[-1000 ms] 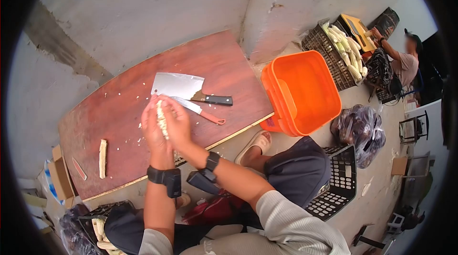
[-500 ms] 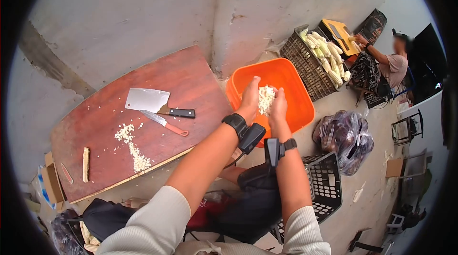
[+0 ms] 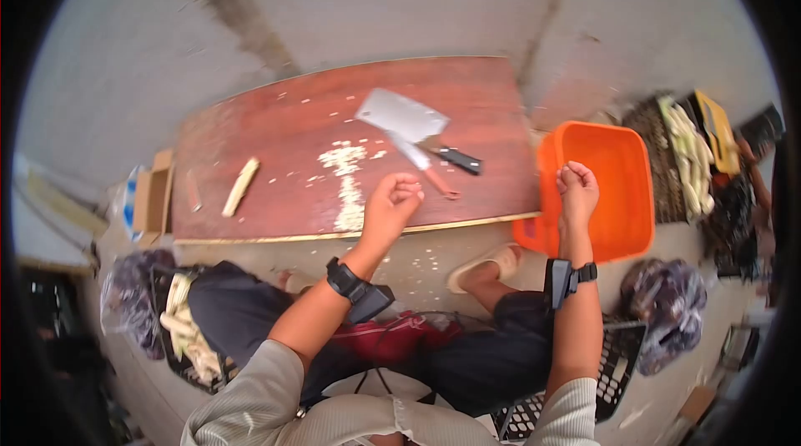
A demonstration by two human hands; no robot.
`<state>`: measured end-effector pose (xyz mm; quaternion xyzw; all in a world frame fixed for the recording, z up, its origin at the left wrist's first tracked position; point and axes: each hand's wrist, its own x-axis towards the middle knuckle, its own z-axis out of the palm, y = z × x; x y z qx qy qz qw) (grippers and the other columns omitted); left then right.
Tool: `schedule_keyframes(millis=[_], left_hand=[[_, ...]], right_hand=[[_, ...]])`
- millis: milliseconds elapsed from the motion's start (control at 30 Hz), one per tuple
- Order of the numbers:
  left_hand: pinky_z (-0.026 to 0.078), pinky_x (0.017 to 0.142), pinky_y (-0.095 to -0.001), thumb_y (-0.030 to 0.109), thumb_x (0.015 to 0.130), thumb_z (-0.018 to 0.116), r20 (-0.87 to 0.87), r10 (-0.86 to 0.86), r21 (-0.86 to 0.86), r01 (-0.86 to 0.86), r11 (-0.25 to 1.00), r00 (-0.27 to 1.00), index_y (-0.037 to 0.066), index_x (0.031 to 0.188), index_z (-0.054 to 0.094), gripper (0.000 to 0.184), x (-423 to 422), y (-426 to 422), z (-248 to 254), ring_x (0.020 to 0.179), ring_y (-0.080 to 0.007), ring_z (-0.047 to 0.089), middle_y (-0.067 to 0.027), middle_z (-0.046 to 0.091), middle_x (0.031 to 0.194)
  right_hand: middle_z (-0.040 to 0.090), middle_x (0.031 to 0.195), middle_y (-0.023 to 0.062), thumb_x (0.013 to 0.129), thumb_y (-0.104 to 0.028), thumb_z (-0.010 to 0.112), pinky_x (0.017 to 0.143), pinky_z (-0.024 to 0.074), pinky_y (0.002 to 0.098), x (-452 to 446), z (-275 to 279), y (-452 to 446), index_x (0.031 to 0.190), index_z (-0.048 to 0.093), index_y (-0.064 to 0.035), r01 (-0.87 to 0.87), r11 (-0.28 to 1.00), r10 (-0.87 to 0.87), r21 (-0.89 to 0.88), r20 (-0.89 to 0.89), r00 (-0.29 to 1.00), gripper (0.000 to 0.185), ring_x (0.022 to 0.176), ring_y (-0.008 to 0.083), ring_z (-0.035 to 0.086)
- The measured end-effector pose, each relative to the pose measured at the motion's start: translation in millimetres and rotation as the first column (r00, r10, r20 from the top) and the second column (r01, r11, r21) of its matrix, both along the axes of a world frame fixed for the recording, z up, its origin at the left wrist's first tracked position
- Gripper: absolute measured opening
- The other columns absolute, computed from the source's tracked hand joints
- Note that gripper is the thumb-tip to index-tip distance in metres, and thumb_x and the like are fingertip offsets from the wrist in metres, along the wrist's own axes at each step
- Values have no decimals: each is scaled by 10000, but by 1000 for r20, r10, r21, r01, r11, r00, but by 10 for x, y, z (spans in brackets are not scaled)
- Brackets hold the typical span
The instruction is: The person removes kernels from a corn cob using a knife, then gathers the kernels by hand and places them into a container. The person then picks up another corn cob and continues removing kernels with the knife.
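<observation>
Curling the fingers of the left hand (image 3: 390, 208) near the front edge of the table (image 3: 484, 91), bunching those of the right hand (image 3: 578, 191) at the orange bucket (image 3: 626, 216), showing nothing certain in either grip. Facing a job apparently only partway along, seeing loose corn kernels (image 3: 349, 206) lying strewn mid-table, outside the bucket, between a pale cob (image 3: 241, 187) and a cleaver (image 3: 402, 116). Glimpsing more corn (image 3: 688, 154) filling a crate beyond the bucket.
</observation>
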<state>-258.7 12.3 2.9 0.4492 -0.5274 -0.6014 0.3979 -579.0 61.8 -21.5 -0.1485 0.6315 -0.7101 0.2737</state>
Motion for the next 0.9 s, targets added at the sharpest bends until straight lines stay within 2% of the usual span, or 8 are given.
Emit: schedule_keyframes(millis=[67,133,233,267,400,500,700,900], left_hand=[[465,842,-356,167,786,705,252,196,-254,-131,958,948,-14,1138,492,450,442,141,-175,998,-235,550,-153,549,1095],[423,922,-419,218,739,754,511,384,-510,-89,856,769,-22,1198,450,600,787,259,-268,1103,-319,497,-208,491,1180],[344,1000,-464,288,668,805,578,422,-568,-27,823,698,-16,1288,375,814,1013,368,-305,1201,-412,376,-256,384,1276],[334,1006,-482,372,660,802,620,395,-545,10,838,678,-8,1334,341,901,1057,368,-359,1231,-428,353,-272,339,1331],[271,1034,-533,478,705,734,754,333,-477,124,870,566,32,1374,336,897,1040,290,-561,1305,-411,298,-268,289,1406],[269,1033,-533,462,751,696,803,351,-509,249,824,482,81,1394,347,825,1016,211,-693,1319,-389,295,-242,297,1417],[241,1051,-528,431,828,611,788,344,-545,318,776,511,110,1412,338,720,1073,66,-790,1334,-377,286,-230,278,1442],[259,1047,-531,398,836,605,818,334,-493,270,827,469,80,1399,357,692,1048,-217,-667,1321,-399,300,-245,280,1439]], right_hand=[[608,810,25,840,2,606,593,480,216,589,-39,-171,915,605,-60,-196,981,195,-11,-58,979,97,681,107,604],[605,816,30,827,31,593,589,465,220,1211,-178,-305,912,598,-47,-368,930,362,-3,-169,917,116,673,87,587],[608,823,41,818,29,590,612,477,227,1999,-536,-393,920,596,-33,-501,865,501,24,-93,861,119,690,99,592],[610,831,50,816,19,595,621,483,234,2201,-652,-392,924,596,-25,-515,857,515,21,-76,854,117,705,108,597],[609,928,99,808,-18,613,663,504,279,2624,-721,-355,945,602,1,-477,851,526,222,-348,776,139,772,162,614],[602,937,121,789,-8,621,689,507,295,2687,-619,-408,961,603,-2,-446,838,545,313,-452,707,172,796,207,620],[559,1129,201,789,-16,583,911,427,427,2755,-605,-716,1117,568,3,-353,892,419,283,-812,407,329,1044,362,537],[472,1299,230,844,-38,511,1003,359,458,2867,-501,-1090,1225,513,23,-411,852,481,324,-795,369,386,1190,403,449]])
